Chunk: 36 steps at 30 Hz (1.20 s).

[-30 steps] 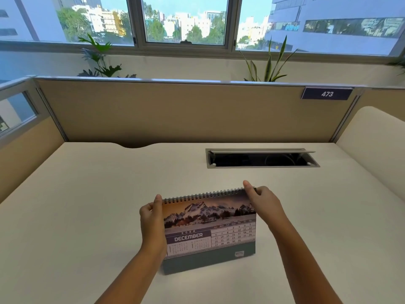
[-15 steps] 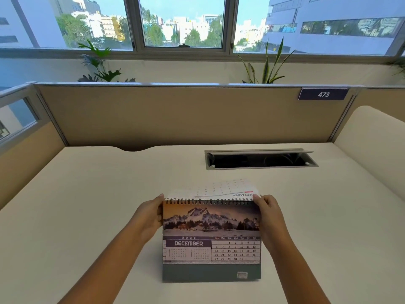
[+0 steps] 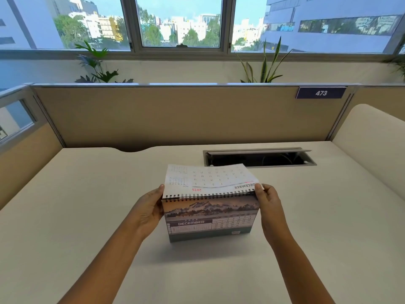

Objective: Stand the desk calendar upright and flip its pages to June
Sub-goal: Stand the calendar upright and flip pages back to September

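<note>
The spiral-bound desk calendar (image 3: pixel 210 218) stands upright on the white desk (image 3: pixel 65 216), its front page showing a mountain photo and DECEMBER. A stack of white back pages (image 3: pixel 208 177) fans out behind the black spiral, with upside-down print reading DECEMBER 2026. My left hand (image 3: pixel 147 210) grips the calendar's left edge just below the spiral. My right hand (image 3: pixel 268 205) holds the right edge, thumb at the spiral's right end against the lifted pages.
An open cable hatch (image 3: pixel 258 157) is set into the desk just behind the calendar. Beige partition walls (image 3: pixel 175 115) close the desk at the back and left, with a 473 label (image 3: pixel 321 93). A rounded cream panel (image 3: pixel 372 145) rises on the right.
The calendar went from tilted to standing square and closer to me. The back pages have lifted and fanned out further behind the spiral. Both hands stayed on its sides.
</note>
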Each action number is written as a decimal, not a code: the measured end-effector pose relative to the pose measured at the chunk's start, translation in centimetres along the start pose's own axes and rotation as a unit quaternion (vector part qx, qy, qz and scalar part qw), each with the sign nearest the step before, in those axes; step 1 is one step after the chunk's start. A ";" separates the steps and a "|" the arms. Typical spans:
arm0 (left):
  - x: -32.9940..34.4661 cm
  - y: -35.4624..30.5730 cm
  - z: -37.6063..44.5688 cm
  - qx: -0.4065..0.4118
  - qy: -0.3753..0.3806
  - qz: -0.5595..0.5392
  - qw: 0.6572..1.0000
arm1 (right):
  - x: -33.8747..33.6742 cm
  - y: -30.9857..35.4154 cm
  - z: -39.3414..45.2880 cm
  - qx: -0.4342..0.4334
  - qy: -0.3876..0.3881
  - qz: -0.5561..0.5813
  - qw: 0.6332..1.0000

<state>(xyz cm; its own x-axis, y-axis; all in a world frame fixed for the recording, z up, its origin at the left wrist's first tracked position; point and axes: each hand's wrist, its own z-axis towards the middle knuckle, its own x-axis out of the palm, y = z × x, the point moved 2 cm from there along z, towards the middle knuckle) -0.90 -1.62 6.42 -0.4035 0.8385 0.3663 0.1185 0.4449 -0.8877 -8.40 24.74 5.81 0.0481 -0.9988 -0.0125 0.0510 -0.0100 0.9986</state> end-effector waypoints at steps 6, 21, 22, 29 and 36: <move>0.1 1.3 -0.3 -0.016 -0.011 -0.080 0.997 | -0.1 -0.1 0.4 0.039 0.012 0.034 0.999; 0.0 -0.4 0.5 -0.122 -0.053 0.260 0.956 | 0.2 0.5 0.9 0.088 -0.001 -0.054 0.995; 0.0 -0.6 0.6 -0.129 -0.053 0.266 0.954 | 0.4 0.5 0.8 0.091 -0.003 -0.061 0.994; 0.7 -1.4 1.1 -0.127 -0.061 0.240 0.961 | 0.4 0.5 0.6 0.091 0.000 -0.087 0.992; 1.5 -2.5 0.9 -0.019 -0.025 0.099 0.995 | 0.7 0.5 0.2 0.124 -0.020 -0.044 0.991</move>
<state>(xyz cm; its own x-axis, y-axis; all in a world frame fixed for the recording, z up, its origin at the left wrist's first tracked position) -2.58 -1.72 8.93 -0.4135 0.8943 0.1708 0.2339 0.2857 -0.9294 -8.55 24.07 6.34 0.0144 -0.9946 -0.1028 -0.1936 -0.1036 0.9756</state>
